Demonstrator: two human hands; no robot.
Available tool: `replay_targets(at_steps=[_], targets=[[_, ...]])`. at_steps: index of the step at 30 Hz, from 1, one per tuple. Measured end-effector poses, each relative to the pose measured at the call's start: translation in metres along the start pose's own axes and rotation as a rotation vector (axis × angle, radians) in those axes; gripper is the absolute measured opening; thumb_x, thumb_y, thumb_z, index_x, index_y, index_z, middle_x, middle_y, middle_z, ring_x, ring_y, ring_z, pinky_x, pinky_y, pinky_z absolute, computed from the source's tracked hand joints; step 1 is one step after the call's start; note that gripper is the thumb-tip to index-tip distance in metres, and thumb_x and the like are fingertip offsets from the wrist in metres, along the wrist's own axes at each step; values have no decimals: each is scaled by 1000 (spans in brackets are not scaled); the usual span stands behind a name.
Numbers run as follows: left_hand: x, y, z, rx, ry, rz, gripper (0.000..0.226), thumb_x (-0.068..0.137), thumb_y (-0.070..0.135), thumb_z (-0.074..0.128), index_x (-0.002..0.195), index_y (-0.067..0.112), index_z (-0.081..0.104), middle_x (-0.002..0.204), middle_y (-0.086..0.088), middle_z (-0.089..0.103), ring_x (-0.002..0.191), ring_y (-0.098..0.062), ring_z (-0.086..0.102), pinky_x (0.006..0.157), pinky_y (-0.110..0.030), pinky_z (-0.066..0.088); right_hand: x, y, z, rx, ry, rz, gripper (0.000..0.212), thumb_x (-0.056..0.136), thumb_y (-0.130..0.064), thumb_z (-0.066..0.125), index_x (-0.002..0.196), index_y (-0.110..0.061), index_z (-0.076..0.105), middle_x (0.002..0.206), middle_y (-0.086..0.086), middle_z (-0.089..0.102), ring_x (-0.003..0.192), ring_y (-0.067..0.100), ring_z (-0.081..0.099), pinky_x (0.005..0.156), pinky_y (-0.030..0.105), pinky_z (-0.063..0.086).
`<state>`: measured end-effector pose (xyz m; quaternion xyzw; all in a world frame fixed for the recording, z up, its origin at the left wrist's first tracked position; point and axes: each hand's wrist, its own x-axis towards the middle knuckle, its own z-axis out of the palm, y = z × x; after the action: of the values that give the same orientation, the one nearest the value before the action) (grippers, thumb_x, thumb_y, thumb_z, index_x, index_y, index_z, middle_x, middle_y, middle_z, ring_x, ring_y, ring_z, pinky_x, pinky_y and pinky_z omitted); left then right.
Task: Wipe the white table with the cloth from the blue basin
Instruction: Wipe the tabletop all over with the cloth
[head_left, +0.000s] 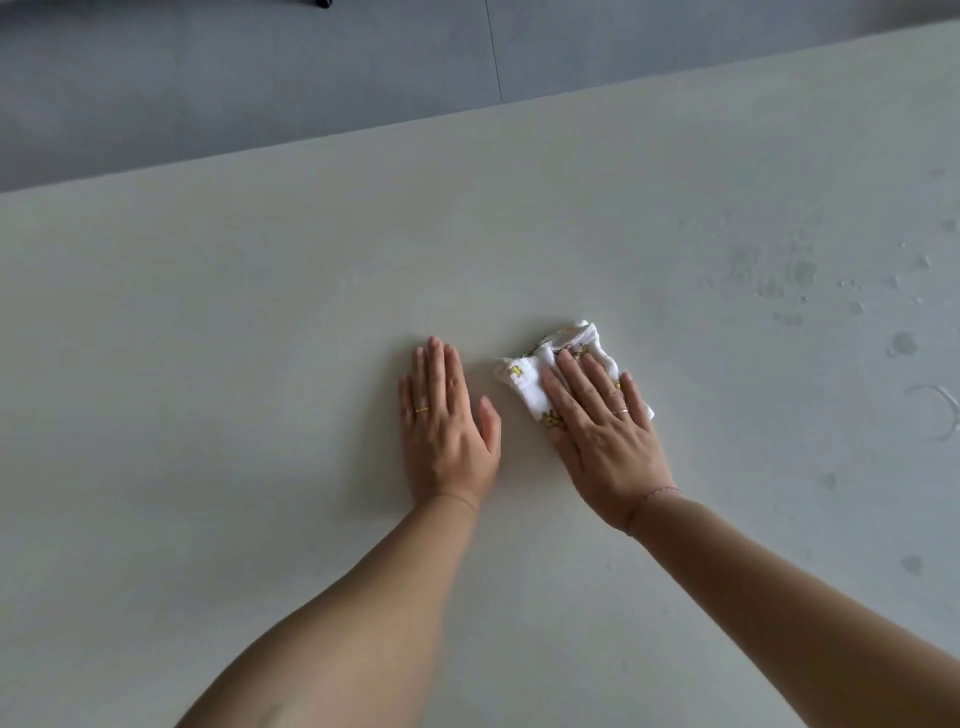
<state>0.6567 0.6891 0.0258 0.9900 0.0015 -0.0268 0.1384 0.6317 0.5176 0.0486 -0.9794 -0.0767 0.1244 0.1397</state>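
The white table (218, 322) fills most of the view. A small white cloth (524, 382) with yellow print lies flat on it near the middle. My right hand (602, 436) presses flat on top of the cloth, fingers spread, covering its near half. My left hand (447, 426) rests palm down on the bare table just left of the cloth, holding nothing. The blue basin is out of view.
Water drops and wet smears (800, 275) mark the table to the right of the cloth, out to the right edge. The table's far edge (363, 130) runs diagonally across the top, with grey floor (208, 78) beyond it.
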Motion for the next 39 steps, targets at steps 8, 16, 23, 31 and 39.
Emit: replay_targets(at_steps=[8, 16, 23, 31, 39], targets=[[-5, 1, -7, -78, 52, 19, 56, 93, 25, 36, 143, 0, 34, 152, -16, 30, 141, -32, 27, 116, -46, 21, 29, -7, 4, -99, 65, -60, 60, 92, -44, 46, 147, -22, 29, 156, 10, 22, 145, 26, 12, 118, 42, -4], [-67, 6, -8, -44, -21, 155, 58, 94, 31, 29, 145, 3, 31, 154, -15, 27, 143, -29, 23, 117, -43, 17, 30, 24, 5, -17, 142, 403, 59, 96, -47, 25, 150, -28, 11, 159, 0, 4, 146, 18, -3, 117, 47, -8], [-84, -2, 3, -6, -31, 81, 56, 94, 29, 32, 141, -1, 38, 151, -17, 32, 140, -32, 28, 114, -46, 26, -34, -40, 36, -74, 73, 29, 60, 94, -46, 26, 148, -19, 24, 156, 5, 16, 145, 25, 10, 116, 50, 2], [-84, -1, 3, -21, -40, 67, 60, 90, 27, 33, 144, 2, 32, 153, -14, 28, 143, -29, 23, 116, -43, 21, -35, 41, 11, -21, 144, 328, 58, 94, -43, 24, 149, -23, 21, 158, 4, 14, 146, 18, 5, 117, 48, 0], [-83, 0, 3, -14, -38, 76, 60, 89, 26, 32, 143, -1, 34, 152, -17, 30, 141, -33, 27, 115, -46, 23, -107, -27, 47, -49, 64, 23, 56, 95, -42, 30, 148, -22, 26, 156, 1, 18, 145, 23, 13, 116, 49, 6]])
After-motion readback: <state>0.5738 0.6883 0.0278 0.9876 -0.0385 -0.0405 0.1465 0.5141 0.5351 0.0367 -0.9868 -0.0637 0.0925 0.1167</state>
